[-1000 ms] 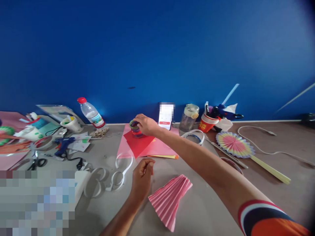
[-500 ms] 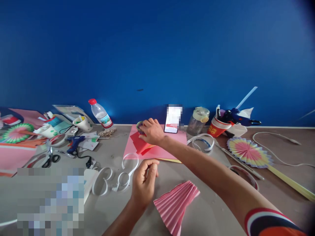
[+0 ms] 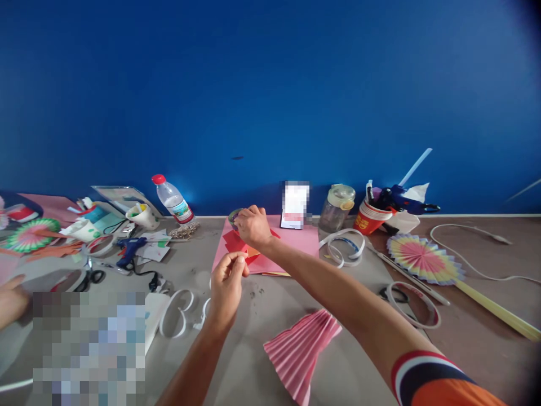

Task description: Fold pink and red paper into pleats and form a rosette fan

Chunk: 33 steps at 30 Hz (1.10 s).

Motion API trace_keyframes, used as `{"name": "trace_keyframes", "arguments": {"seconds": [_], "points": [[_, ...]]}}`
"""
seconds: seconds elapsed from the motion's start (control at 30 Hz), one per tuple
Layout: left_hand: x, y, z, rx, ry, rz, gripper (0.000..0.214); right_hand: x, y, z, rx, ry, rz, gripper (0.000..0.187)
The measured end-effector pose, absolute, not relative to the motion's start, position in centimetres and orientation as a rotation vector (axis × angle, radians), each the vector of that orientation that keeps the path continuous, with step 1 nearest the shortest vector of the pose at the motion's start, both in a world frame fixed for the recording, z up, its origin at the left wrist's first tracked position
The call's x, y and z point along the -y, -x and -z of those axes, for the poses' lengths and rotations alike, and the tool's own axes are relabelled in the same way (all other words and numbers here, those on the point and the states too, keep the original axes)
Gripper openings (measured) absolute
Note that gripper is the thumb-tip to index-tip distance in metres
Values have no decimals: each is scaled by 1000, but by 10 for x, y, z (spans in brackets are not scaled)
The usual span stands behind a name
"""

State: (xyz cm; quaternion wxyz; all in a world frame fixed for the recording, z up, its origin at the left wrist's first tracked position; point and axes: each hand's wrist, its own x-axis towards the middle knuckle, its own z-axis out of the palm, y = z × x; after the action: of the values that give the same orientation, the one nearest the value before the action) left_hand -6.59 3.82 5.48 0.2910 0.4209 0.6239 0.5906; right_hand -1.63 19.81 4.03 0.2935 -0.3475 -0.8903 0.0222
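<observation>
Our right grip [image 3: 255, 225] touches a round object [image 3: 233, 215], clamped or not we cannot tell; left hand [image 3: 227, 279] curled together. Pleated pink paper [image 3: 301, 354] slants lengthwise from near-left, narrowing far-right.

I see the person's right sleeve [image 3: 443, 390], right of the pleated pink paper [image 3: 301, 354]: orange, edged with navy, white and red bands, red outermost. Left hand [image 3: 228, 282] and right hand [image 3: 253, 226], left of the paper: bare.

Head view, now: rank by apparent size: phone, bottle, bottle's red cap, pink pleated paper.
Largest to smallest:
1. Pink pleated paper, nearest the camera
2. Phone and bottle: too alike to rank
3. Red cap
</observation>
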Motion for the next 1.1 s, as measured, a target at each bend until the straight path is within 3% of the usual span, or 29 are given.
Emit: {"name": "trace_keyframes", "arguments": {"seconds": [0.37,0.67,0.9,1.1], "points": [[-50,72,-44,-1566,-901,-1582,24,-193,12,-45,2198,1014,-170,30],[-72,72,-40,-1309,-623,-1821,25,-167,-18,-44,2046,899,-410,19],[-82,58,-43,-1028,-319,-1653,23,-143,-51,-38,2000,824,-562,15],[-80,51,-35,-953,-219,-1526,8,-132,-62,-20,1944,737,-612,13]]}}
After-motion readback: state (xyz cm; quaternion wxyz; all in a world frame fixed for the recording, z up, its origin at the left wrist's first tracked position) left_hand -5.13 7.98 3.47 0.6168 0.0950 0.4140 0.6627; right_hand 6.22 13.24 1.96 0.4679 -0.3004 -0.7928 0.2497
